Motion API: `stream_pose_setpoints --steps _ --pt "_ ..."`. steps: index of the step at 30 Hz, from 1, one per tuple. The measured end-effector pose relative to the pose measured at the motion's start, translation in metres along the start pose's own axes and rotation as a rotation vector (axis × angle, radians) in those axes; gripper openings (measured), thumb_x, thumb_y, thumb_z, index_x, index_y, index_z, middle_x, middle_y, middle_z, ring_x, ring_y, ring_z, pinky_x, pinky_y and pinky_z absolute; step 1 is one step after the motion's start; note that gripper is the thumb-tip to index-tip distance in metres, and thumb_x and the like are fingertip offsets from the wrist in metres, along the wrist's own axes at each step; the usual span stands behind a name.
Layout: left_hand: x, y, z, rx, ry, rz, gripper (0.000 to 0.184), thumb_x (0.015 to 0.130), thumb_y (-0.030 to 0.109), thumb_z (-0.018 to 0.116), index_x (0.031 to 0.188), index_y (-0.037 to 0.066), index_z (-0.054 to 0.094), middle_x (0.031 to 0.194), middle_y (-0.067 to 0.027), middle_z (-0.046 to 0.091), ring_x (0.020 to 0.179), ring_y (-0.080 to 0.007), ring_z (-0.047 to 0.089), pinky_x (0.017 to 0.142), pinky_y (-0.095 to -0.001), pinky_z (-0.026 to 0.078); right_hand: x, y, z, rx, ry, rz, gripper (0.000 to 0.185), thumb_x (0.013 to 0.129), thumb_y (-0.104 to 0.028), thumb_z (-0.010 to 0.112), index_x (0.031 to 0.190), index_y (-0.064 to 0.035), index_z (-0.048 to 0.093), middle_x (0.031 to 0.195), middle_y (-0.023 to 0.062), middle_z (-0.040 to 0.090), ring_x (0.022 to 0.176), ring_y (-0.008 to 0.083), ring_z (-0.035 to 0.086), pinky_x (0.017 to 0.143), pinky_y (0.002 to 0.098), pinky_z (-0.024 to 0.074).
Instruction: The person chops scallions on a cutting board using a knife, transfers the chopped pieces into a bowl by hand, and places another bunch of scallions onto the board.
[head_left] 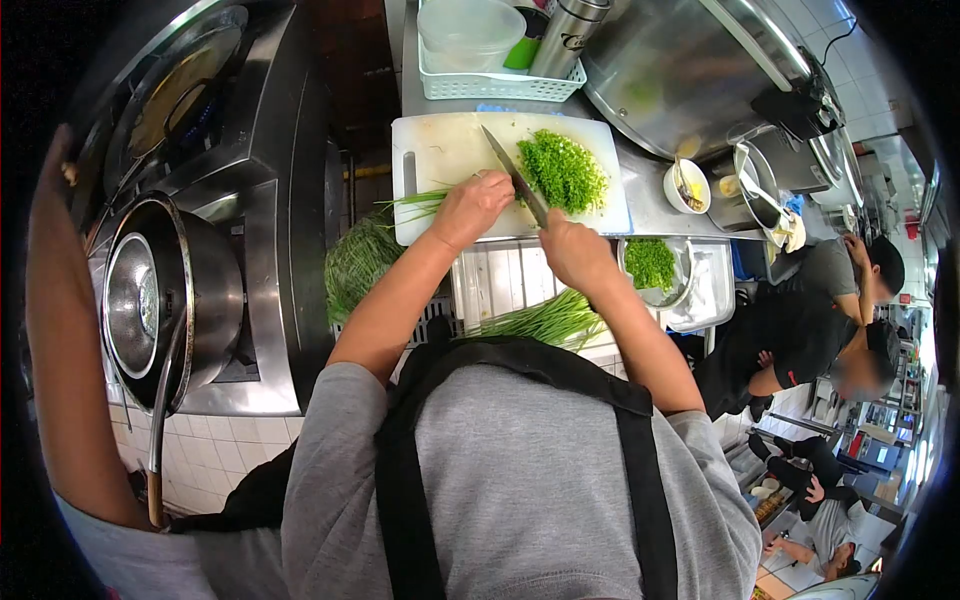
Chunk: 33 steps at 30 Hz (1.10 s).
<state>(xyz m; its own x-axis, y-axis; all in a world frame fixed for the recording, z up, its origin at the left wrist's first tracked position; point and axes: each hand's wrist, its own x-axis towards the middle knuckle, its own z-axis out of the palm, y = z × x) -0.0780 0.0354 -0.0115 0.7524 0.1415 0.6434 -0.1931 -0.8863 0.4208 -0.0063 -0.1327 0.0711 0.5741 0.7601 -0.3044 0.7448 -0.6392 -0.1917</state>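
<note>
My right hand (578,256) is closed around the handle of a kitchen knife (513,172), its blade slanting up and left over the white cutting board (450,140). The fingers of my left hand (474,208) are curled down on a small bunch of chives (420,200), whose ends stick out over the board's left edge. Just right of the blade lies a heap of finely chopped chives (563,172). Below the board, long uncut chives (540,320) rest across a metal tray (500,278). A bowl of chopped chives (650,264) stands by my right wrist.
Behind the board is a white basket (490,88) with a thermos (568,38). A white bowl (687,186) and a metal pot (740,205) stand to the right. At left, a pot (215,300) sits on the stove beside another person's arm (75,350). Several people are on the right.
</note>
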Motion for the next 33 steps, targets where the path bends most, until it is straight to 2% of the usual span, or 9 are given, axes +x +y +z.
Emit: stream_pose_setpoints --steps 4,9,13,20,24,27,30,33 --pt "-0.004 -0.003 0.004 -0.005 -0.012 -0.037 0.008 0.079 0.011 0.064 0.081 0.007 0.057 0.086 -0.0064 0.058 0.081 -0.0272 0.060 0.070 -0.0365 0.052 0.016 0.004 0.008 0.102 0.073 -0.058 0.025 0.092 -0.023 0.046 0.099 0.0015 0.049 0.083 0.0271 0.065 0.079 0.0430 0.065 0.073 0.0517 0.0508" --pt "-0.003 -0.001 0.002 -0.020 -0.049 -0.073 0.008 0.079 0.011 0.064 0.082 0.007 0.057 0.085 -0.0063 0.058 0.081 -0.0274 0.059 0.070 -0.0375 0.052 -0.009 -0.002 -0.026 0.050 -0.054 -0.033 0.023 0.091 -0.020 0.046 0.098 0.0017 0.050 0.082 0.0277 0.065 0.080 0.0439 0.064 0.074 0.0520 0.0502" --pt "-0.002 -0.001 0.003 -0.040 -0.040 -0.058 0.009 0.079 0.010 0.064 0.082 0.007 0.057 0.087 -0.0060 0.058 0.082 -0.0270 0.059 0.070 -0.0377 0.052 0.004 0.000 0.015 0.121 0.086 -0.024 0.025 0.091 -0.022 0.047 0.098 0.0014 0.050 0.082 0.0284 0.065 0.080 0.0440 0.064 0.075 0.0514 0.0499" --pt "-0.002 -0.001 0.002 -0.010 -0.037 -0.043 0.008 0.078 0.010 0.065 0.081 0.007 0.058 0.089 -0.0054 0.059 0.084 -0.0262 0.059 0.071 -0.0365 0.052 -0.008 -0.003 -0.017 0.049 -0.020 -0.042 0.025 0.093 -0.023 0.045 0.098 0.0010 0.049 0.084 0.0291 0.064 0.081 0.0448 0.064 0.076 0.0504 0.0504" --pt "-0.001 -0.001 0.001 0.024 -0.032 -0.002 0.009 0.077 0.010 0.065 0.083 0.008 0.058 0.090 -0.0048 0.059 0.085 -0.0254 0.058 0.073 -0.0355 0.052 0.010 0.000 0.023 0.128 0.064 -0.008 0.027 0.093 -0.025 0.044 0.100 0.0011 0.049 0.085 0.0295 0.064 0.081 0.0453 0.063 0.077 0.0519 0.0492" --pt "-0.002 -0.002 0.001 0.016 -0.109 -0.083 0.012 0.078 0.011 0.066 0.087 0.007 0.059 0.095 -0.0052 0.060 0.091 -0.0262 0.058 0.077 -0.0361 0.051 0.016 0.003 0.023 0.182 0.085 -0.028 0.029 0.093 -0.026 0.043 0.101 0.0017 0.048 0.086 0.0294 0.064 0.083 0.0451 0.063 0.078 0.0527 0.0483" --pt "-0.002 0.007 -0.010 -0.026 -0.055 -0.138 0.017 0.078 0.012 0.068 0.091 0.007 0.060 0.101 -0.0061 0.061 0.096 -0.0279 0.058 0.081 -0.0377 0.050 0.016 0.001 0.016 0.165 0.068 -0.023 0.029 0.093 -0.026 0.043 0.101 0.0020 0.048 0.085 0.0289 0.064 0.084 0.0448 0.063 0.078 0.0527 0.0480" --pt "-0.005 0.010 -0.025 -0.047 -0.114 -0.224 0.022 0.076 0.011 0.071 0.095 0.006 0.061 0.106 -0.0074 0.061 0.100 -0.0279 0.059 0.083 -0.0368 0.051 0.015 -0.002 0.011 0.133 0.069 -0.046 0.029 0.093 -0.025 0.045 0.101 0.0019 0.048 0.083 0.0286 0.064 0.082 0.0446 0.063 0.077 0.0526 0.0484"
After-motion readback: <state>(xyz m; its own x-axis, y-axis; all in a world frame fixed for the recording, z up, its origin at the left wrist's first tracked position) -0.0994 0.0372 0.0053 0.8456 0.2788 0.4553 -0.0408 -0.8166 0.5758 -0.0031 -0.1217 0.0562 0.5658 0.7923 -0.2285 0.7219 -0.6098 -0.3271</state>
